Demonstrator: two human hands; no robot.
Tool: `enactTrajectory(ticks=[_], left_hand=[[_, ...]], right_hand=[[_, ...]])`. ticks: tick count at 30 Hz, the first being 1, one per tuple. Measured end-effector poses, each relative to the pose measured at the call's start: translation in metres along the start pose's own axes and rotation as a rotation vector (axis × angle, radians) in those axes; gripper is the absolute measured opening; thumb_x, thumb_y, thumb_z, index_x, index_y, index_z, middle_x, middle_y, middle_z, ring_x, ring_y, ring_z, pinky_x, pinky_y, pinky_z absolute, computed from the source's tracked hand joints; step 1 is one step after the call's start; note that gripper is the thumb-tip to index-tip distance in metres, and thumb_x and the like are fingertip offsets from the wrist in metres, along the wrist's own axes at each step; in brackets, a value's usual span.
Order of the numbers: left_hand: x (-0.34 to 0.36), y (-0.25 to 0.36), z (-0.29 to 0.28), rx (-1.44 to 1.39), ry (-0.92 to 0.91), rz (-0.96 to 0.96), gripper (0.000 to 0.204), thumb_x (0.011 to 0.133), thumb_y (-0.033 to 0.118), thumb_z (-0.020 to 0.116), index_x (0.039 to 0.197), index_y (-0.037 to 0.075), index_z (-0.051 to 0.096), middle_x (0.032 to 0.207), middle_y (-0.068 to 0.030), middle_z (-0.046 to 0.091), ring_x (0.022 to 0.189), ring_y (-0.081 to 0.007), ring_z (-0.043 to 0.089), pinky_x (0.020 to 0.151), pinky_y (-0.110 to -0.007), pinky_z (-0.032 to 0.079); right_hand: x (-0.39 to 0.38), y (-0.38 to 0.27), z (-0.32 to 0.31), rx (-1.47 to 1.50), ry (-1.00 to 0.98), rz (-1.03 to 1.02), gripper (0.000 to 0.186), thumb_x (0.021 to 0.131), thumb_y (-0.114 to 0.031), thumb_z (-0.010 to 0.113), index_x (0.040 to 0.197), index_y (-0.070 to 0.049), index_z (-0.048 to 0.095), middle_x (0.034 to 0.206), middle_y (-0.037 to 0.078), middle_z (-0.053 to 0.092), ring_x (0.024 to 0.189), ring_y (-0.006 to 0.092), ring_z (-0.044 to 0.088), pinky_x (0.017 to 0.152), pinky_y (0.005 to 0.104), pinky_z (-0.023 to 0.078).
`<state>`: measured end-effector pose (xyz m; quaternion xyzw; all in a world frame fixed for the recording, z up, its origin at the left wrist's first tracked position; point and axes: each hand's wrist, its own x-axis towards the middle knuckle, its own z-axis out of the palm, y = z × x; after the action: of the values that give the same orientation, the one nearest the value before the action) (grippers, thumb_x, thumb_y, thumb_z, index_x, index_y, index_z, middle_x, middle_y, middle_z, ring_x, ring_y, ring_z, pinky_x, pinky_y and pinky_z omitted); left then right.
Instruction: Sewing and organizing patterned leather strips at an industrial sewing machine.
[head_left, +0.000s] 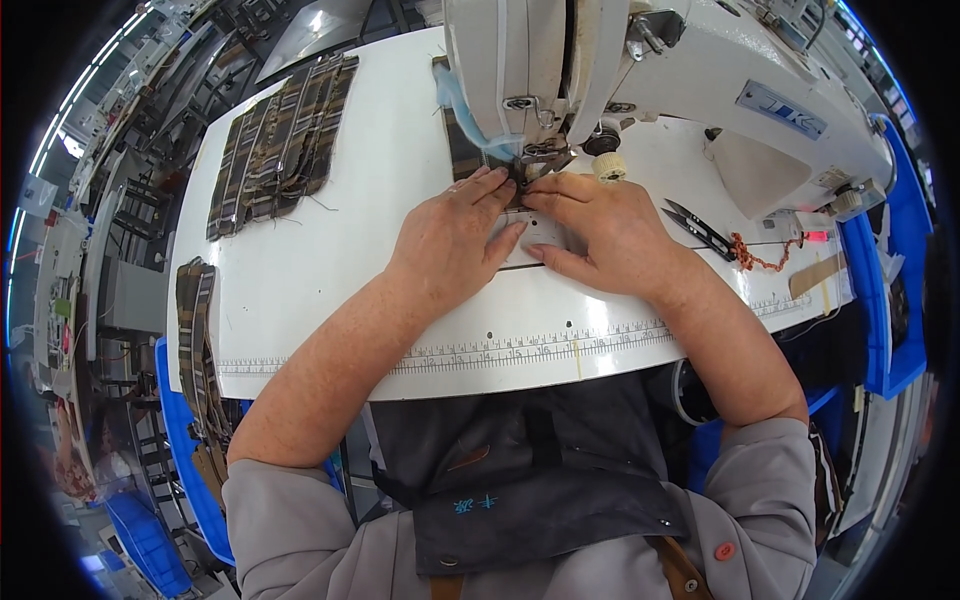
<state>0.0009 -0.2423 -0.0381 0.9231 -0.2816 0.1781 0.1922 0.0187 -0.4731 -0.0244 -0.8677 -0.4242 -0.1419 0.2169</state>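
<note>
At the sewing machine (535, 85), both hands are close to the needle and presser foot. My left hand (448, 238) lies with its fingertips on a dark plaid fabric piece (465, 150), thumb spread away. From the other side my right hand (612, 232) points its fingers toward the same spot, thumb also apart; its fingertips touch down beside the presser foot. The fabric runs back from the needle under the machine head, and a light blue strip (458, 102) hangs in front of it. What lies right under the fingertips is mostly hidden.
Stacked plaid pieces (285, 145) lie on the white table (300, 300) at left. More plaid fabric (197, 320) hangs over its left edge. Thread snips (700, 230) with an orange cord rest at right. A printed ruler (480, 355) follows the front edge; blue bins (905, 290) flank the table.
</note>
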Motion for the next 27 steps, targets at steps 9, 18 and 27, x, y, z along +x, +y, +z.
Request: enactTrajectory(ticks=[9,18,27], left_hand=[[0.027,-0.028,-0.020,0.048,-0.163,0.028,0.026,0.094,0.018,0.068,0.115,0.002,0.072,0.113,-0.0144,0.073,0.103,-0.0328,0.070,0.088,-0.041,0.057],[0.055,-0.043,-0.019,0.330,-0.328,0.140,0.011,0.087,0.008,0.065,0.090,0.007,0.076,0.093,-0.0097,0.075,0.099,-0.0291,0.073,0.084,-0.040,0.059],[0.041,-0.113,-0.045,1.049,-0.180,0.352,0.007,0.074,0.010,0.070,0.081,0.012,0.070,0.078,0.0012,0.068,0.081,-0.0168,0.068,0.080,-0.026,0.049]], right_hand=[[0.006,-0.005,0.001,-0.002,0.006,-0.045,0.039,0.086,-0.031,0.075,0.113,-0.002,0.073,0.117,0.010,0.070,0.098,0.0305,0.070,0.079,0.0413,0.057],[0.009,-0.008,0.000,-0.012,-0.007,-0.038,0.040,0.085,-0.025,0.075,0.117,-0.002,0.071,0.120,0.010,0.069,0.102,0.0298,0.070,0.082,0.0388,0.057],[0.009,-0.008,-0.003,-0.007,-0.018,-0.038,0.038,0.086,-0.025,0.075,0.118,-0.004,0.071,0.120,0.011,0.069,0.102,0.0302,0.071,0.083,0.0386,0.058]])
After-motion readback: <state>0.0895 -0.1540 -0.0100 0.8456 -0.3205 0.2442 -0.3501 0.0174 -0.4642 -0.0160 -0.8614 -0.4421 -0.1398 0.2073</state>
